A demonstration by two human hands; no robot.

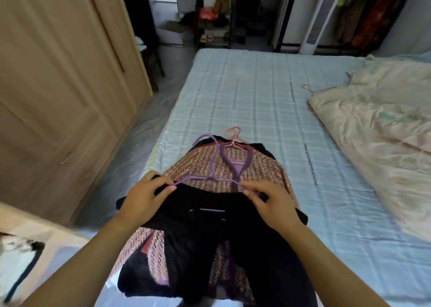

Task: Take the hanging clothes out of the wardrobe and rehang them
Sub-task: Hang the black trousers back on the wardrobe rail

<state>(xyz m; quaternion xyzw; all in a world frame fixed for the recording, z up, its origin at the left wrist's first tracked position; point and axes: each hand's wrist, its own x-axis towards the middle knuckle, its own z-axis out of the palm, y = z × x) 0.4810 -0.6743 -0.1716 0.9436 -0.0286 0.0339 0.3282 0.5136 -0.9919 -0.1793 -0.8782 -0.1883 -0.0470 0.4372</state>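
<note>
My left hand [144, 197] and right hand [272, 204] are pinching opposite arm ends of the purple hanger [211, 178], at the waistband of the black trousers [205, 236] on the bed [256, 97]. I am judging the cloth limp and light, the hanger thin and bendy.

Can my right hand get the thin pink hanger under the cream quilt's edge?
Probably, once free: the right hand pinches the purple hanger; only bare checked sheet lies before the pink hanger.
</note>
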